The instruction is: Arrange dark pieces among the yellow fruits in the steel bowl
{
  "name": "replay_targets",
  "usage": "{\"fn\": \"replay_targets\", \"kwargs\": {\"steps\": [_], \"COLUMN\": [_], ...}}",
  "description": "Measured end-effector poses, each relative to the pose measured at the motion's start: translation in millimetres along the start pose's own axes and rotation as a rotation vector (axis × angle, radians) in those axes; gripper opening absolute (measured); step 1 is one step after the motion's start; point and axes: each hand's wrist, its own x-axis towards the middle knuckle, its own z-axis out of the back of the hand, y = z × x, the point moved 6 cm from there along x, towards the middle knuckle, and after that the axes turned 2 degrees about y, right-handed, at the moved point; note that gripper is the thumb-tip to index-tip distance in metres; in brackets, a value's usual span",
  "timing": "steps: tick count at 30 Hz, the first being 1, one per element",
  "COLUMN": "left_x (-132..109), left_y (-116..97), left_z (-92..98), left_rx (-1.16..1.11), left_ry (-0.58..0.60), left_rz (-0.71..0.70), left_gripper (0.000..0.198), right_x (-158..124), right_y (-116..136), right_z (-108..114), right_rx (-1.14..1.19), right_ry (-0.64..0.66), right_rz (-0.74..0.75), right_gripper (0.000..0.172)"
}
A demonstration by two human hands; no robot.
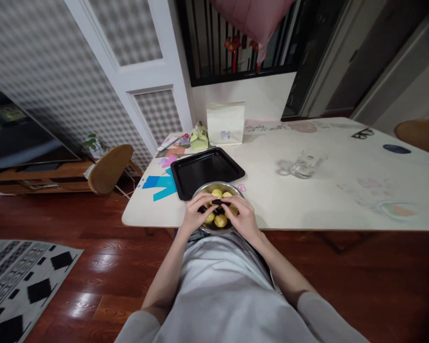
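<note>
At the near edge of the white table [282, 205], toward its near left corner, sits one round metal bowl [240, 191], and two bare hands work over it. The left hand [196, 210] and the right hand [241, 212] each pinch the same single dark piece [220, 202] between thumb and fingertips, so neither is free; it is held just above the bowl's contents. Below it, at least five yellow, rounded pieces [220, 220] show inside the bowl; the fingers hide part of the contents, so the full number cannot be told. Some dark patches also show among them, too covered to count.

Just beyond the bowl, nearer the table's left edge, lies one black rectangular tray [205, 169], with its near rim beside the bowl's far rim. One blue shape [160, 186] lies flat between the tray and the left edge. Along the far edge, near the far left corner, are one white remote-like object [168, 144], one green pouch-like item [199, 138] and one upright pale bag [226, 124] with one label. Well to the right of the bowl stands one clear glass vessel [302, 165]. One pair of black-framed glasses [363, 134] rests toward the far right corner.
</note>
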Motion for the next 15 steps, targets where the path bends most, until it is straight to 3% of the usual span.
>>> {"fn": "replay_targets", "kwargs": {"steps": [3,10,15], "left_x": [-0.1,1.4,1.6], "left_y": [0.5,0.1,0.9], "left_z": [1.7,1.2,0.2], "left_rx": [0.028,0.001,0.0], "left_ry": [-0.032,-0.044,-0.023], "left_rz": [0.024,0.041,0.059], "left_gripper": [0.02,0.014,0.013], "right_x": [-1.2,-5.1,-2.2], "right_y": [-3.6,-4.3,-6.5], "right_z": [5.6,-0.7,-3.2], "right_rx": [-0.041,-0.076,-0.107], "right_ry": [-0.007,0.155,0.185], "right_rz": [-0.019,0.029,0.058], "right_gripper": [0.016,0.02,0.022]}}
